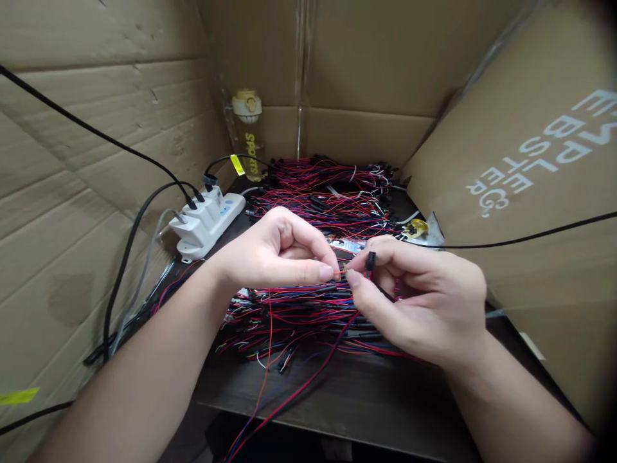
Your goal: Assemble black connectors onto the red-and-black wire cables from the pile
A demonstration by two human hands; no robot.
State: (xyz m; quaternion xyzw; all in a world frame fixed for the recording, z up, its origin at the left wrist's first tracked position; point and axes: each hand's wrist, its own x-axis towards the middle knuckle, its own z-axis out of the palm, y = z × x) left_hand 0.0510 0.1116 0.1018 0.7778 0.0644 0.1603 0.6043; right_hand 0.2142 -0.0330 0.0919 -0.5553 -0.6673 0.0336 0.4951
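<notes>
Between thumb and forefinger, my left hand (pixel 274 254) pinches a thin orange-red wire (pixel 270 328), which hangs down below the hand toward the table's front edge. My right hand (pixel 427 296) faces it, thumb and forefinger closed at a short bit of wire or a tiny tip in the narrow gap between the hands; its exact form is too small to make out. A small black plug connector (pixel 371 260) sticks up from among the right fingers. Red and blue wires (pixel 308 379) trail from near the right hand down over the table edge.
Bundles of red, blue and black wires (pixel 322 212) lie under and behind the hands on a dark table (pixel 337 392). A white power strip (pixel 207 222) with plugged cables stands at the left. Behind it is a bottle (pixel 248 135). Cardboard walls (pixel 366 58) enclose the table.
</notes>
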